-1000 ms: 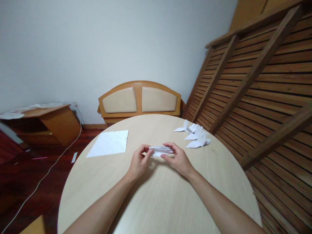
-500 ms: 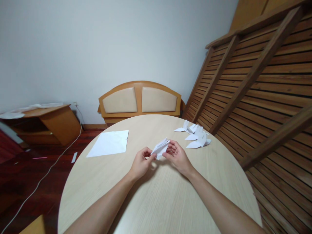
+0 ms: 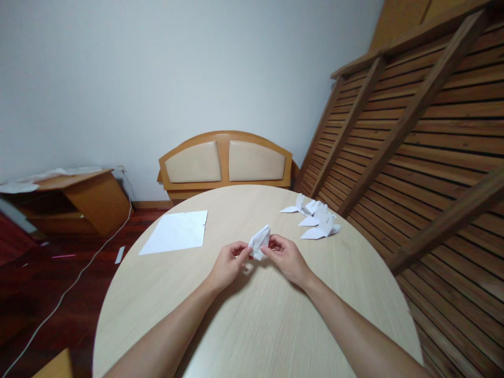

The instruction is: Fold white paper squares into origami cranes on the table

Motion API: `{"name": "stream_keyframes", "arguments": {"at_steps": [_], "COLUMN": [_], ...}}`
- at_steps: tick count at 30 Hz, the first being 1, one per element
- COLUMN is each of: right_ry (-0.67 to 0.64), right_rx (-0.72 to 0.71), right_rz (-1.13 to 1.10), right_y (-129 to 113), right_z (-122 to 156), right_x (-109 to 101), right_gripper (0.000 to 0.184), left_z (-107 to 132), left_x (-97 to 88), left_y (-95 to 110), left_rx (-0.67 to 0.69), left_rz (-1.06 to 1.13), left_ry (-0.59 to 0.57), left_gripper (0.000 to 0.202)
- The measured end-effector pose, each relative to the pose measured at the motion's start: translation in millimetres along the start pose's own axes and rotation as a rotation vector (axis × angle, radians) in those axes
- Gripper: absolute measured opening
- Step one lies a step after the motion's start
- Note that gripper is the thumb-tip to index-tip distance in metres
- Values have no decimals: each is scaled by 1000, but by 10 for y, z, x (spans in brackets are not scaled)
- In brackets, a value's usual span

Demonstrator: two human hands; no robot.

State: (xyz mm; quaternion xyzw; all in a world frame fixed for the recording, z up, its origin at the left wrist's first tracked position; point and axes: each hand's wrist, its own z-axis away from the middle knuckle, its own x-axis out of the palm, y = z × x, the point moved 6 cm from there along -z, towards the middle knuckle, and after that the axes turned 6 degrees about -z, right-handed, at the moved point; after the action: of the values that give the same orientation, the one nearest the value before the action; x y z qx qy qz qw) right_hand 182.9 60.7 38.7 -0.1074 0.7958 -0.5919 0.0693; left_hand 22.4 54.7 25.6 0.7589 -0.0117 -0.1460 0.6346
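A small folded white paper piece [image 3: 260, 242] stands tilted upward between both hands, just above the round pale wooden table [image 3: 252, 325]. My left hand [image 3: 227, 265] pinches its lower left corner with thumb and forefinger. My right hand [image 3: 286, 255] pinches its right side, the other fingers curled. Both forearms reach in from the near edge.
A flat stack of white sheets [image 3: 176, 232] lies at the table's left. Several finished folded paper figures [image 3: 317, 218] sit at the far right. A padded wooden chair back [image 3: 225, 160] stands behind the table, slatted wooden panels [image 3: 425, 131] lean at the right, and a low cabinet [image 3: 74, 199] stands at the left.
The folded paper lay flat and long between my hands; it has been turned up on end and drawn in. My hands have moved closer together.
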Motion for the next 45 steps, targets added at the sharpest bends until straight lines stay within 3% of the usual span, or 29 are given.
{"name": "stream_keyframes", "arguments": {"at_steps": [12, 20, 26, 35, 40, 45], "right_ry": [68, 8, -19, 24, -27, 3], "right_rx": [12, 9, 2, 14, 56, 80], "right_rz": [-19, 10, -30, -37, 2, 1], "right_y": [104, 86, 95, 112, 171, 162], "right_z": [-8, -6, 14, -7, -12, -16], "right_x": [-72, -36, -10, -32, -10, -26], "right_gripper": [45, 35, 41, 42, 40, 43], "left_z": [-11, -24, -41, -27, -22, -23], "left_x": [62, 9, -6, 31, 51, 59], "left_y": [-156, -92, -71, -104, -96, -109], "left_rx": [-87, -35, -31, -42, -50, -58], "left_rz": [76, 11, 7, 95, 133, 72], "left_ry": [-21, 28, 64, 16, 0, -9], "left_gripper": [52, 50, 48, 47, 46, 45]}}
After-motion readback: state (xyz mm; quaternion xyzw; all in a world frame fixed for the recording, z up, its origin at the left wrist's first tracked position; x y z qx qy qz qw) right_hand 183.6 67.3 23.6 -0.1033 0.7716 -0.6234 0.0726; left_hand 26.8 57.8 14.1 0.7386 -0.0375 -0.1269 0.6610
